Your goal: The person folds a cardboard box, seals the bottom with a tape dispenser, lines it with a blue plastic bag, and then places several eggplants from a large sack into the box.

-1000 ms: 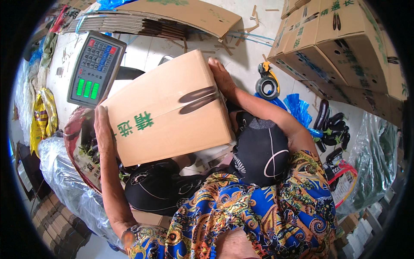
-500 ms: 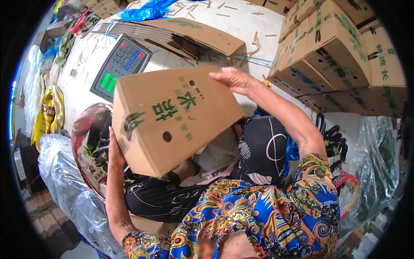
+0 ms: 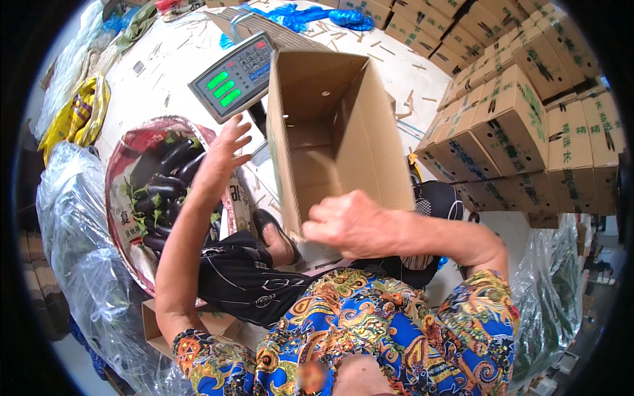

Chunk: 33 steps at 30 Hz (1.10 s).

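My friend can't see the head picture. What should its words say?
A person's curled right hand is at the near edge of an open cardboard box, while the left hand is open near a digital scale. A sack of dark eggplants stands at left, stacked cartons at right.

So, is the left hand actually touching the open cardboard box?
Apart. The head view shows it: the left hand is spread open, with a visible gap between it and the left side of the cardboard box.
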Each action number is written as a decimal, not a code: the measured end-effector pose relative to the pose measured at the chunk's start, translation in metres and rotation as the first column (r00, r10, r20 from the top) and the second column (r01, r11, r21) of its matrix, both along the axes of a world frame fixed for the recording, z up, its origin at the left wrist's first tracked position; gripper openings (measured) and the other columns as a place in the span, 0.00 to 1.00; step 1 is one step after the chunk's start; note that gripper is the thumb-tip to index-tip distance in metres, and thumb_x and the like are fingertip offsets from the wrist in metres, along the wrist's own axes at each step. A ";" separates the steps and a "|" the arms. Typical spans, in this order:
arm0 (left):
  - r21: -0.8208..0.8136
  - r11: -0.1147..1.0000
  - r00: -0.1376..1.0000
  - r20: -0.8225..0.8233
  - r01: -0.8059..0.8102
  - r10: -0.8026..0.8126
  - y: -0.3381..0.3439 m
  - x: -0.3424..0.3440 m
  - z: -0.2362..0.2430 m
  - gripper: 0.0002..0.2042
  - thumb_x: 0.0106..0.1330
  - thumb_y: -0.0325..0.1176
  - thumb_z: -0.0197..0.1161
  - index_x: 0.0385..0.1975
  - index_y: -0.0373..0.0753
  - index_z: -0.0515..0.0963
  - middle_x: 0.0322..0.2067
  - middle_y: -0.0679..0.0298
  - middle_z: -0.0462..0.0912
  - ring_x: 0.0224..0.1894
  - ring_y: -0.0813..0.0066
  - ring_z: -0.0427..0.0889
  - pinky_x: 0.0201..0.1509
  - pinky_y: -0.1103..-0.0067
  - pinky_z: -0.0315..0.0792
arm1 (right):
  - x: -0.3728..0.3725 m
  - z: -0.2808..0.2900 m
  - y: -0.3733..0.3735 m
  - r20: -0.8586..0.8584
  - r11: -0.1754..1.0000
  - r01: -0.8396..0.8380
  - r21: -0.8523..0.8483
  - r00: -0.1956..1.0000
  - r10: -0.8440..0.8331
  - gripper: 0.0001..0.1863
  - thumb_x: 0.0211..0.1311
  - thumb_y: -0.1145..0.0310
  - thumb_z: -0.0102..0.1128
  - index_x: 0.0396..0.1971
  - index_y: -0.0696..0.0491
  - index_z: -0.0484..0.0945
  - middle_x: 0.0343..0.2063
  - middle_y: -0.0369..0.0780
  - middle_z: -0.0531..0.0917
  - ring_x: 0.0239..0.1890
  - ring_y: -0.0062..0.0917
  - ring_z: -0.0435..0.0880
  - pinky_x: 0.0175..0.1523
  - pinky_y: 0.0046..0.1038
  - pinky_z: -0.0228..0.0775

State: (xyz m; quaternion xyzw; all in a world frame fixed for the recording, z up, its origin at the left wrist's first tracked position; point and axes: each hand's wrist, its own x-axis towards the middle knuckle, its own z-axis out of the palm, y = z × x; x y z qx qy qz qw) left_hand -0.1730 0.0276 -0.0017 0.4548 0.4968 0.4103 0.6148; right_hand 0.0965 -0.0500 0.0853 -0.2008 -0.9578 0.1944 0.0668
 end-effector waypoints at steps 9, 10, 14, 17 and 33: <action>0.080 0.995 0.892 -0.443 -0.063 0.092 -0.022 0.041 -0.068 0.28 0.68 0.49 0.58 0.58 0.31 0.69 0.50 0.47 0.80 0.55 0.57 0.78 0.60 0.70 0.69 | -0.005 -0.060 -0.011 -0.134 0.971 0.237 0.041 0.964 -0.230 0.25 0.52 0.56 0.70 0.46 0.57 0.76 0.44 0.49 0.80 0.50 0.43 0.78 0.57 0.44 0.68; 0.061 0.995 0.907 -0.411 -0.075 0.093 -0.023 0.045 -0.058 0.27 0.68 0.49 0.57 0.57 0.31 0.69 0.49 0.47 0.81 0.54 0.56 0.79 0.59 0.70 0.69 | 0.006 -0.062 0.001 -0.200 0.889 0.425 0.171 0.898 -0.391 0.27 0.51 0.55 0.70 0.45 0.57 0.77 0.48 0.51 0.78 0.51 0.45 0.77 0.57 0.43 0.67; 0.102 0.992 0.916 -0.386 -0.077 0.111 -0.023 0.051 -0.050 0.26 0.69 0.51 0.56 0.52 0.31 0.74 0.41 0.51 0.83 0.46 0.63 0.80 0.52 0.70 0.71 | 0.050 -0.132 0.075 -0.150 0.468 0.855 -0.222 0.445 -0.883 0.34 0.57 0.44 0.62 0.48 0.63 0.78 0.57 0.57 0.72 0.59 0.51 0.71 0.63 0.43 0.62; -0.024 0.985 0.981 -0.097 -0.169 0.166 -0.023 0.051 -0.064 0.20 0.71 0.47 0.57 0.50 0.35 0.75 0.34 0.63 0.80 0.36 0.73 0.77 0.43 0.76 0.72 | 0.086 -0.177 0.104 0.127 0.211 0.758 -0.617 0.361 -0.924 0.33 0.65 0.43 0.54 0.47 0.63 0.79 0.47 0.50 0.78 0.49 0.35 0.75 0.55 0.32 0.68; -0.553 0.751 0.856 0.125 -0.359 0.502 -0.044 0.116 -0.210 0.28 0.71 0.59 0.45 0.57 0.44 0.71 0.43 0.60 0.79 0.43 0.67 0.78 0.50 0.74 0.73 | 0.102 -0.294 0.091 0.391 -0.125 0.877 -0.464 0.076 -0.917 0.39 0.66 0.44 0.52 0.66 0.57 0.58 0.66 0.52 0.61 0.69 0.45 0.59 0.69 0.39 0.56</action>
